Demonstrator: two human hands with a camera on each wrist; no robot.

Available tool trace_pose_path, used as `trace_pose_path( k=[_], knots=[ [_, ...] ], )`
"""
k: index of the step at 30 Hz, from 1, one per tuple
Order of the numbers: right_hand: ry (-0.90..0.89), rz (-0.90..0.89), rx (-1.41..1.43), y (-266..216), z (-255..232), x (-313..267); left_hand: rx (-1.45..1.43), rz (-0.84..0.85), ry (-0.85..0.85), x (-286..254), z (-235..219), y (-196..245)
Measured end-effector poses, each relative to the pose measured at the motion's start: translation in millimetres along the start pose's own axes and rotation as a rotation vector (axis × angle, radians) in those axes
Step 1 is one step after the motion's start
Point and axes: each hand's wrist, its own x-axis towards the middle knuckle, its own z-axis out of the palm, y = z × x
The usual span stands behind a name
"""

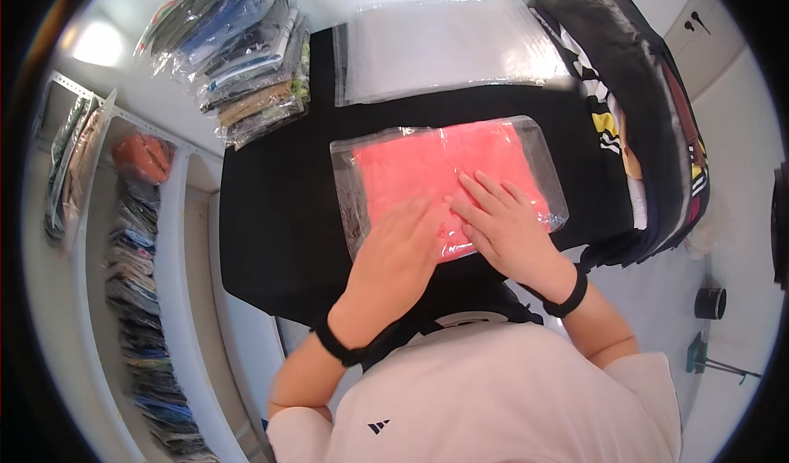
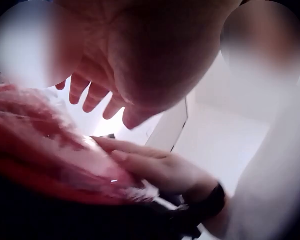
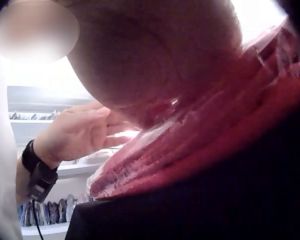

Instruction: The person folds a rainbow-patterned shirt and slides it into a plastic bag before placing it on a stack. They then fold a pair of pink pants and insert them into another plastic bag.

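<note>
A coral-pink folded cloth [image 1: 411, 155], likely a garment, lies inside a clear plastic bag [image 1: 549, 163] on the black-covered table. My right hand [image 1: 514, 224] rests on the lower right of the bag with its fingers spread and straight. The left hand [image 1: 399, 253] is over the bag's lower left part, fingers extended; in the left wrist view a gap shows between its fingers [image 2: 92, 97] and the packed cloth [image 2: 50, 145]. From the right wrist, the right palm [image 3: 155, 50] presses close on the plastic, with the left hand [image 3: 75, 132] beyond it.
Behind the bag lies a stack of clear plastic bags [image 1: 444, 43]. Bagged garments [image 1: 255, 60] are piled at the back left, and dark clothes [image 1: 641, 76] lie along the right side. White shelves [image 1: 189, 266] with more packed clothes [image 1: 144, 298] stand at the left.
</note>
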Motion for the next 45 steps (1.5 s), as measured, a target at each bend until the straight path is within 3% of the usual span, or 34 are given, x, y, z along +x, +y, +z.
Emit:
trace_pose_path(
  k=[2, 5, 10, 18, 28, 30, 31, 33, 35, 36, 38, 45],
  knots=[
    [-0.061, -0.024, 0.061, 9.6, 0.3, 2.4, 0.258, 0.125, -0.172, 14.4, 15.2, -4.5],
    [-0.081, -0.119, -0.124, 19.3, -14.6, 7.4, 0.377, 0.115, -0.183, 13.8, 23.3, -21.1],
    [-0.141, -0.154, -0.112, 32.4, -3.4, 8.0, 0.325, 0.071, -0.237, 12.3, 31.3, -29.9],
    [-0.281, -0.068, 0.012, 38.3, 0.7, 16.5, 0.207, -0.003, -0.385, 20.1, 34.3, -40.7],
    [-0.285, -0.077, 0.078, 48.4, -1.3, 15.9, 0.195, 0.044, -0.345, 18.9, 31.6, -43.3],
    [-0.317, -0.043, 0.260, 53.8, -7.6, 15.6, 0.209, 0.073, -0.320, 22.3, 24.1, -46.2],
    [-0.311, -0.055, 0.244, 55.8, -16.7, 15.9, 0.124, 0.015, -0.369, 24.8, 16.8, -49.6],
    [-0.472, -0.020, 0.039, 60.8, -39.0, 15.3, 0.046, -0.043, -0.411, 31.0, 4.1, -51.3],
    [-0.498, -0.037, -0.025, 66.1, -50.8, 19.1, 0.268, 0.034, -0.398, 38.0, -7.0, -50.1],
    [-0.516, -0.093, -0.064, 69.2, -53.6, 22.6, 0.275, 0.035, -0.394, 42.6, -7.7, -48.6],
    [-0.558, -0.215, -0.114, 75.2, -53.1, 30.1, 0.179, 0.206, -0.446, 54.2, -4.2, -42.9],
    [-0.753, -0.271, -0.143, 89.3, -45.0, 48.7, 0.214, 0.261, -0.557, 71.1, 24.4, -65.4]
  ],
)
